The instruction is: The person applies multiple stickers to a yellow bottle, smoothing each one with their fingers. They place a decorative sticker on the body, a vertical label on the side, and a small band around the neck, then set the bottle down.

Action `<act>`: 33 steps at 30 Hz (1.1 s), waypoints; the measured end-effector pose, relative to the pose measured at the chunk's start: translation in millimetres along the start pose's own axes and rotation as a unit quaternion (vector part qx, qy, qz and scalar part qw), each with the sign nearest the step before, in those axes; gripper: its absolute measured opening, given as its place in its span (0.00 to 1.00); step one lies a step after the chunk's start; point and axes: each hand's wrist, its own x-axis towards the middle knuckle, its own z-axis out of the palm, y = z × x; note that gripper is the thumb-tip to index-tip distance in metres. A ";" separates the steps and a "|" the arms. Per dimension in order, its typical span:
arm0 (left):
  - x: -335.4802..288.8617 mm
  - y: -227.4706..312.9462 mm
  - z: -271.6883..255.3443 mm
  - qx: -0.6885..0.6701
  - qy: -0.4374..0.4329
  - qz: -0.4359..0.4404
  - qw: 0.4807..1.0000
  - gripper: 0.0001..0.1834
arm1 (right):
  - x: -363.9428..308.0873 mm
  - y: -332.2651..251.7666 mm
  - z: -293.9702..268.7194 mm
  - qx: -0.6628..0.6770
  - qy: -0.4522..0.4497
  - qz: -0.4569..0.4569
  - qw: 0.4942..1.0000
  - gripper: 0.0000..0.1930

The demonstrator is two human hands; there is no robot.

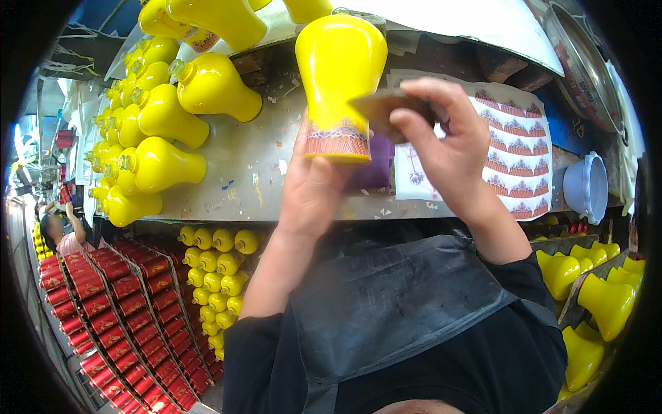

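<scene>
A glossy yellow vase-shaped bottle (pixel 343 69) is held up in front of me, its wide shoulder away from me and its base toward me. My left hand (pixel 314 183) grips it around the base end. A patterned decal band (pixel 338 140) in orange and purple runs around the bottle near its base. In my right hand (pixel 448 127) a dark, flat scraper-like piece (pixel 393 107) is pinched between thumb and fingers. Its pointed edge lies close to the bottle's right side; I cannot tell if it touches.
Several yellow bottles (pixel 169 117) lie stacked at the table's left. A sheet of patterned decals (pixel 517 148) lies right, beside a pale blue bucket (pixel 586 183). More yellow bottles (pixel 607 303) sit at lower right. Red cylinders (pixel 131 303) fill racks at lower left; another person (pixel 72 231) is beyond.
</scene>
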 end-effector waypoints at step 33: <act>2.3 -12.1 -30.1 0.626 0.061 0.263 0.732 0.46 | -43.6 -6.5 9.0 -0.127 -0.073 -0.113 0.983 0.14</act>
